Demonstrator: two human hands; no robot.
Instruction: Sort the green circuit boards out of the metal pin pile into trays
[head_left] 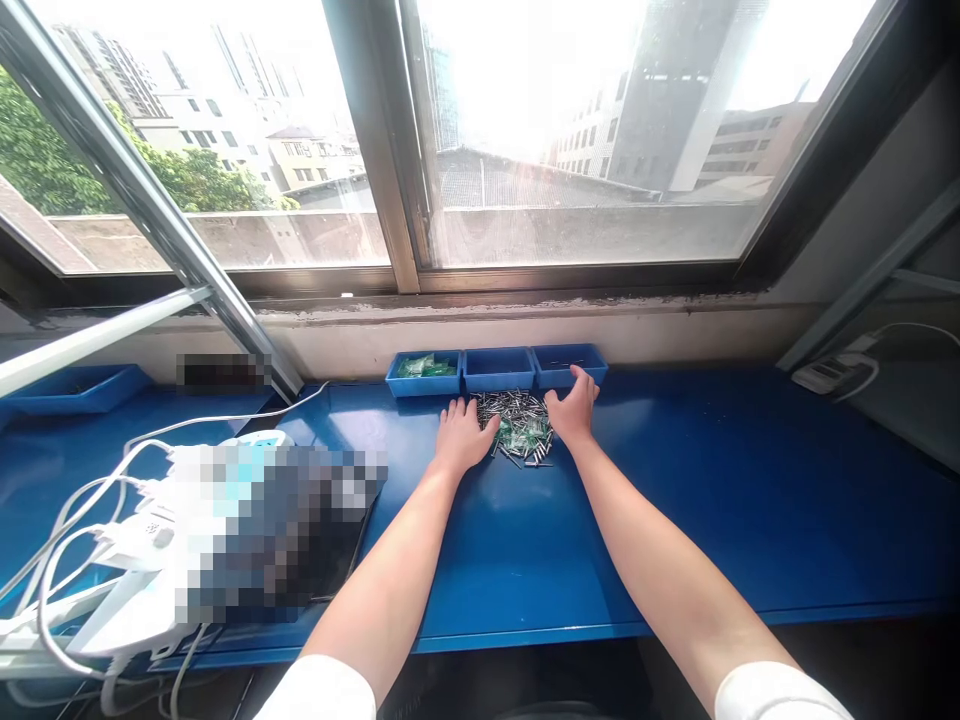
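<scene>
A pile of small, thin metal pieces (517, 402), which look like rivets or screws, lies on the blue tabletop. Among them are some clear-green plastic packets (520, 436). My left hand (466, 438) rests at the pile's left edge, fingers stretched out and thumb apart. On the opposite side, my right hand (574, 408) is by the front of the right blue bin (596, 372), its thumb and fingers apart with nothing visible between them. A few thin pieces show inside that bin. The middle blue bin (498, 380) stands beside it, and the left blue bin (401, 386) holds green packets (426, 366).
On the left, a white power strip (124, 600) with plugs and cables lies beside a blurred dark object (277, 530). A metal frame post (225, 300) rises behind them. Another blue tray (97, 388) is at far left, and a white adapter (825, 372) at far right.
</scene>
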